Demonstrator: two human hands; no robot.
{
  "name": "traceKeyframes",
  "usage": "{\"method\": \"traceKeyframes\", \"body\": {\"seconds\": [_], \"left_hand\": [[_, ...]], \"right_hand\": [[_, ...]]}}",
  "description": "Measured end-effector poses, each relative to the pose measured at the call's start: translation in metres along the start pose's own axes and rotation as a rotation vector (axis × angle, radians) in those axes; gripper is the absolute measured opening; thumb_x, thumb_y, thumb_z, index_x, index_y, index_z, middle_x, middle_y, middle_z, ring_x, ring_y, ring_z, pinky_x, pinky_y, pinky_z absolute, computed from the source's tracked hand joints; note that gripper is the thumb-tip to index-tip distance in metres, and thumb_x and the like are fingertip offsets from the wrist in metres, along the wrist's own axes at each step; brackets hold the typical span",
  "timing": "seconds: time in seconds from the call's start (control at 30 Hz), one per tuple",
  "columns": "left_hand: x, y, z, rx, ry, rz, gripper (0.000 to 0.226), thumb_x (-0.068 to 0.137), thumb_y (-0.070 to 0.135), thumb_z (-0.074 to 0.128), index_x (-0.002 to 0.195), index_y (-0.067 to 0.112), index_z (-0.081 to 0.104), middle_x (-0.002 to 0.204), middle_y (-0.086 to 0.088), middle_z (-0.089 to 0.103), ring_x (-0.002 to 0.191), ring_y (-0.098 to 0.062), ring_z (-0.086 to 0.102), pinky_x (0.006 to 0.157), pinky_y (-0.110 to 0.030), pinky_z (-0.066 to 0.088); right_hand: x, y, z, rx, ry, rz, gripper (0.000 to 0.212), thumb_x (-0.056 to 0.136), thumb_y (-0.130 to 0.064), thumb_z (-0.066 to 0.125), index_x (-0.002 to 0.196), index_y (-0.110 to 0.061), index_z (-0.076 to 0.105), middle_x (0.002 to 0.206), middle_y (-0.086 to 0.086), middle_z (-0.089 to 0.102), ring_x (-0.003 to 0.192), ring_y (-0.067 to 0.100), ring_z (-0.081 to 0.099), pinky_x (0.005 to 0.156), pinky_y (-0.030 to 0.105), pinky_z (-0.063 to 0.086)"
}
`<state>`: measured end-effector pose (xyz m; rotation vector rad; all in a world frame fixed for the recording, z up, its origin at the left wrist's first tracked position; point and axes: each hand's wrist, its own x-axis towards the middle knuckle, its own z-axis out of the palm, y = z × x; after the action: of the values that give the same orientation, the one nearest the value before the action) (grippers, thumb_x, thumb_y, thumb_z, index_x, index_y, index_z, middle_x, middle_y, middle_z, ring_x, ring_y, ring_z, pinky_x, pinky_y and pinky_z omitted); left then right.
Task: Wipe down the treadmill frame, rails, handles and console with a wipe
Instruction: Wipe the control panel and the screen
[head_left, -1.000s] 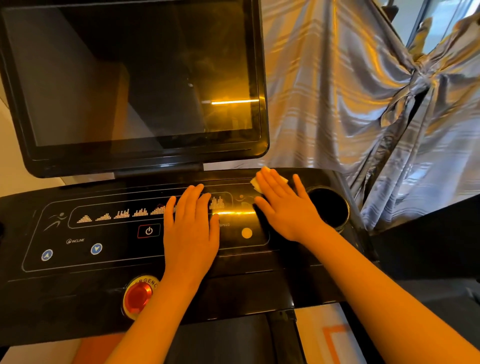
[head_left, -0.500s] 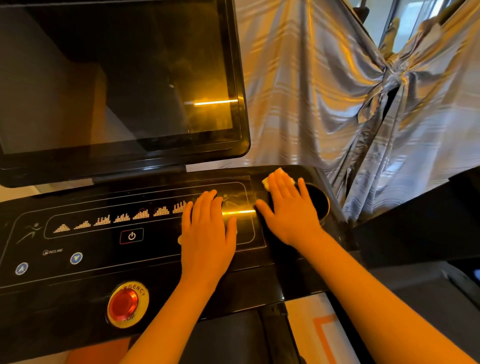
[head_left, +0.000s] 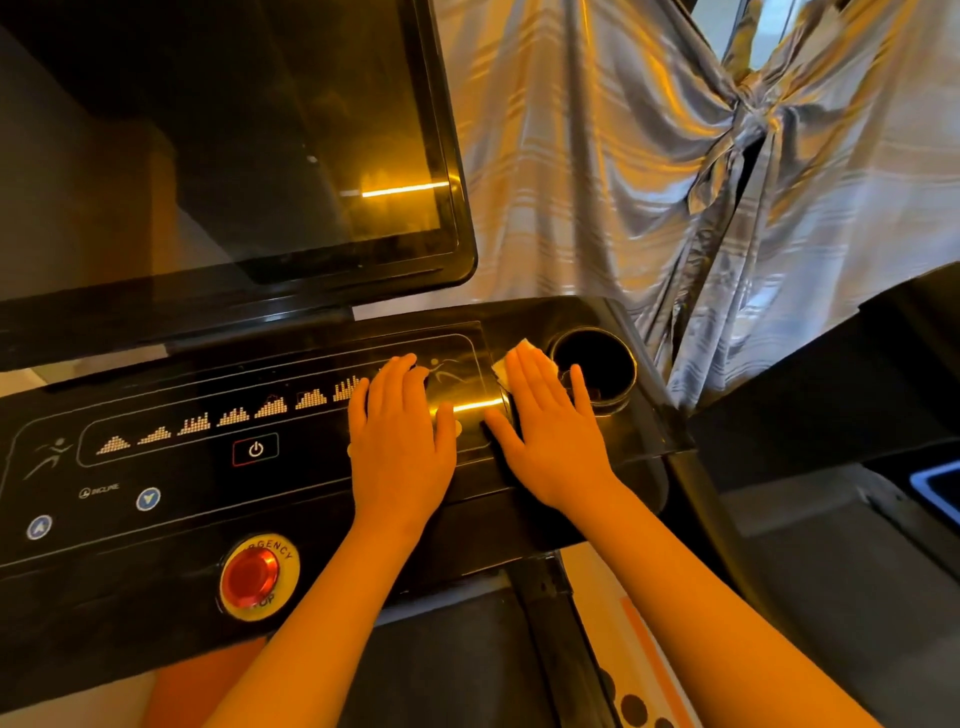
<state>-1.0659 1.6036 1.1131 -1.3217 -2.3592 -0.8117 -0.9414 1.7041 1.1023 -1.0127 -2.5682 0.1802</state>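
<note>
Striped grey curtains (head_left: 649, 182), knotted at one side, are seen behind a black treadmill console (head_left: 208, 509) lit by warm amber light. At its right end the right hand (head_left: 553, 431) is laid flat, fingers straight and close together, and a white wipe (head_left: 519, 353) is pressed beneath them against the glossy surface. Only a folded corner is shown past the fingertips. No grip is taken: the wipe appears to be held by downward pressure alone, which is judged to keep it spread for a sweeping pass. It is placed just beside the round cup holder (head_left: 592, 364); whether the rim is touched by the little finger cannot be told. The left hand (head_left: 400, 447) is rested palm-down on the control panel, fingers straight and nothing held, probably set there as a brace while weight is leaned forward. It is kept just beside the right hand, apart from the power button (head_left: 255, 449) and well apart from the red emergency stop button (head_left: 252, 577) nearer the body, so no control is likely to be pressed by accident. Above, the large dark screen (head_left: 234, 156) is tilted back, with a streak of light reflected in it. The console's right end is judged to be the step in hand; whether rails, handles and frame have been wiped cannot be told.
</note>
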Motion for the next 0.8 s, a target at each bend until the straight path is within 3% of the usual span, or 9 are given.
{"method": "traceKeyframes", "body": {"seconds": [0.27,0.43,0.53,0.63,0.67,0.7,0.77,0.8], "left_hand": [[-0.001,-0.004,0.0,-0.02,0.012,0.031,0.038,0.096,0.029,0.051,0.128,0.009,0.055,0.141,-0.007,0.049,0.135,-0.023,0.04,0.117,-0.039,0.014],[-0.003,-0.001,0.001,0.001,0.02,0.043,0.04,0.095,0.032,0.049,0.127,0.008,0.054,0.139,-0.01,0.05,0.133,-0.026,0.041,0.116,-0.042,0.018],[-0.003,0.001,0.001,0.001,0.02,0.04,0.041,0.095,0.033,0.048,0.127,0.007,0.053,0.139,-0.011,0.05,0.133,-0.028,0.042,0.116,-0.043,0.019],[-0.002,0.002,0.001,0.013,0.02,0.042,0.043,0.095,0.033,0.048,0.127,0.006,0.053,0.138,-0.012,0.05,0.132,-0.029,0.042,0.115,-0.045,0.021],[-0.003,0.003,0.002,0.017,0.019,0.04,0.043,0.095,0.033,0.049,0.128,0.005,0.053,0.139,-0.013,0.05,0.132,-0.03,0.042,0.115,-0.045,0.021],[-0.003,0.003,0.002,0.018,0.018,0.035,0.044,0.095,0.034,0.049,0.128,0.005,0.053,0.139,-0.013,0.049,0.133,-0.03,0.042,0.115,-0.046,0.022],[-0.004,0.004,0.002,0.017,0.015,0.024,0.045,0.095,0.034,0.048,0.129,0.005,0.052,0.14,-0.014,0.049,0.134,-0.031,0.041,0.115,-0.046,0.022],[-0.004,0.004,0.002,0.017,0.015,0.021,0.045,0.095,0.034,0.048,0.13,0.006,0.051,0.141,-0.014,0.048,0.134,-0.031,0.04,0.115,-0.045,0.021]], "right_hand": [[-0.086,0.042,0.007,0.115,0.015,0.026,0.066,0.093,-0.063,0.007,0.152,-0.036,-0.008,0.159,-0.014,-0.013,0.146,0.003,-0.014,0.117,0.035,-0.015],[-0.088,0.132,0.01,0.352,-0.045,0.403,0.064,0.095,-0.061,0.018,0.152,-0.033,0.012,0.159,-0.004,0.021,0.146,0.018,0.02,0.117,0.047,-0.007],[-0.085,0.138,0.018,0.512,0.007,0.427,0.069,0.09,-0.072,0.02,0.141,-0.027,0.033,0.146,-0.002,0.043,0.135,0.023,0.039,0.117,0.06,0.012],[-0.086,0.102,0.009,0.454,0.129,0.297,0.06,0.092,-0.064,0.025,0.127,-0.019,0.043,0.125,0.001,0.05,0.116,0.021,0.049,0.105,0.053,0.037],[-0.086,0.085,0.006,0.42,0.156,0.203,0.053,0.094,-0.058,0.028,0.125,-0.018,0.044,0.123,0.002,0.048,0.113,0.021,0.048,0.1,0.051,0.04],[-0.087,0.066,0.004,0.377,0.146,0.117,0.053,0.095,-0.056,0.028,0.13,-0.019,0.042,0.132,0.003,0.044,0.123,0.024,0.043,0.105,0.049,0.038],[-0.088,0.024,0.005,0.27,0.073,0.005,0.067,0.094,-0.06,0.021,0.151,-0.026,0.02,0.16,-0.001,0.013,0.148,0.02,0.007,0.122,0.041,0.01],[-0.085,0.009,0.009,0.209,0.047,-0.028,0.071,0.093,-0.063,0.015,0.154,-0.028,0.006,0.162,-0.003,-0.003,0.148,0.014,-0.009,0.121,0.038,-0.002]]}}
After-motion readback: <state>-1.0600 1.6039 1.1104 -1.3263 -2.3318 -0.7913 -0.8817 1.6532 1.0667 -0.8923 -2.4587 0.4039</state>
